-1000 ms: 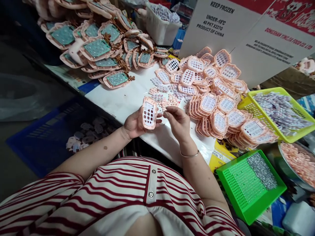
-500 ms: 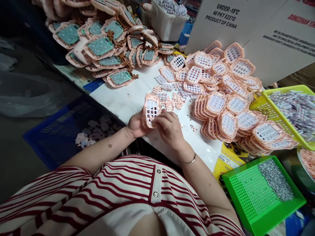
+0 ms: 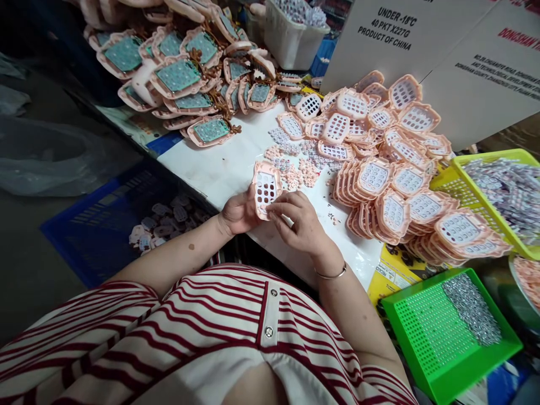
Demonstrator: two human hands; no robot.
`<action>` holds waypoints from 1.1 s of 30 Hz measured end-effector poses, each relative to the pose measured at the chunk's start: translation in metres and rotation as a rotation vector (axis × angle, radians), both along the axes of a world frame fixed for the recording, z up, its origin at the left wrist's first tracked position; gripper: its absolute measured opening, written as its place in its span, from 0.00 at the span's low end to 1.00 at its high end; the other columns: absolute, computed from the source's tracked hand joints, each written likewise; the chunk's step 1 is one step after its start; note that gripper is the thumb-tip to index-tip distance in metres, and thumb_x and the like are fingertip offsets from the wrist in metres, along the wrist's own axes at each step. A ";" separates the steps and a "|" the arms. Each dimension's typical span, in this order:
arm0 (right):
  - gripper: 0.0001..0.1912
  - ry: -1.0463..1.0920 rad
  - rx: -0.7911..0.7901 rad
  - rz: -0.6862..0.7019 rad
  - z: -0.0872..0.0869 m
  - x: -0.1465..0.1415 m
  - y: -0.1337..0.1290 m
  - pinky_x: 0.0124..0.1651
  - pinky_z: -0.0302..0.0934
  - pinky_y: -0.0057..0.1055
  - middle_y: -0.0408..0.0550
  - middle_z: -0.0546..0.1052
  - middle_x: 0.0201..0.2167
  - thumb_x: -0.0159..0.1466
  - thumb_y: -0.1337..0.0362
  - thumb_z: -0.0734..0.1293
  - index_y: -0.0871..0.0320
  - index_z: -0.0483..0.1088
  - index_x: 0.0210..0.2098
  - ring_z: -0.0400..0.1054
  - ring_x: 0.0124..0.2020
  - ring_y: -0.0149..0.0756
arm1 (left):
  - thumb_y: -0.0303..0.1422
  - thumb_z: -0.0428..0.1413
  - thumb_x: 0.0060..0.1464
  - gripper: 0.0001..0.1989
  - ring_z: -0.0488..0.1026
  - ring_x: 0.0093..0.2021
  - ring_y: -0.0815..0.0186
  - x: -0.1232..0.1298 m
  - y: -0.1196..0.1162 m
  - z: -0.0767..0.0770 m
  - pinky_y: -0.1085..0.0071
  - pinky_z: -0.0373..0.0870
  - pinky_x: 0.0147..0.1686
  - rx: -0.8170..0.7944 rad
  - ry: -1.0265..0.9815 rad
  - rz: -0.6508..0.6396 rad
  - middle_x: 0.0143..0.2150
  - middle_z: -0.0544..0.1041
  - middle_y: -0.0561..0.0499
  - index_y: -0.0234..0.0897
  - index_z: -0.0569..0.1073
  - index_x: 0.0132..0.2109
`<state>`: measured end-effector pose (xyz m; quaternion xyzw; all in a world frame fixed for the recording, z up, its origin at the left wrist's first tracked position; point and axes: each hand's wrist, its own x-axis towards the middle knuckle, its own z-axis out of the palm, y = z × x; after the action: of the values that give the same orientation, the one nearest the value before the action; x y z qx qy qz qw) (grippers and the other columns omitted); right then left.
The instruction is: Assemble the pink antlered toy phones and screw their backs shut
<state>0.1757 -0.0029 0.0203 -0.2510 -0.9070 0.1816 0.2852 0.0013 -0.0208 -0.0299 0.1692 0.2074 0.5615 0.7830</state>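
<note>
Partly hidden, the pink shell [image 3: 267, 179] is held above the front edge of the white tabletop [image 3: 211, 174]; the right hand [image 3: 300, 222] covers its lower right corner, and anything between those fingertips is too small to tell. The thumb side of the left hand [image 3: 239, 214] is obscured behind the shell. The white carton [image 3: 392, 67] is cut off at top and right, the yellow basket [image 3: 447, 180] and metal bowl [image 3: 500, 281] at right. Contents of the blue crate [image 3: 84, 236] are dim. Left hand: palm turned up, fingers closed around the shell's left side, forearm reaching from lower left. Right hand: knuckles up, fingers curled, thumb and forefinger brought together at the shell, wrist bent inward.
</note>
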 end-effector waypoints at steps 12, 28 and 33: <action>0.20 -0.135 0.208 0.010 0.005 -0.004 -0.010 0.53 0.65 0.44 0.56 0.80 0.46 0.69 0.54 0.63 0.60 0.73 0.52 0.70 0.48 0.44 | 0.47 0.63 0.53 0.31 0.76 0.56 0.50 -0.004 -0.003 0.002 0.59 0.75 0.52 -0.017 0.013 0.053 0.52 0.80 0.39 0.33 0.70 0.58; 0.25 -0.587 -0.015 -0.501 0.015 -0.028 0.147 0.57 0.60 0.46 0.60 0.74 0.58 0.63 0.74 0.58 0.62 0.70 0.58 0.67 0.58 0.53 | 0.44 0.71 0.42 0.46 0.79 0.48 0.53 -0.035 0.010 0.005 0.59 0.76 0.48 -0.027 -0.049 0.079 0.55 0.79 0.42 0.42 0.65 0.67; 0.19 -0.760 -0.029 -0.468 0.006 -0.034 0.166 0.56 0.58 0.49 0.62 0.78 0.51 0.63 0.72 0.59 0.62 0.72 0.51 0.70 0.53 0.54 | 0.44 0.72 0.40 0.48 0.79 0.50 0.49 -0.035 0.008 0.003 0.56 0.76 0.47 -0.014 -0.059 0.049 0.57 0.78 0.41 0.45 0.64 0.68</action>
<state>0.1422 0.1632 0.0267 -0.5023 -0.8636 0.0195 -0.0386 -0.0335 -0.0125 -0.0267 0.1420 0.1923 0.5838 0.7759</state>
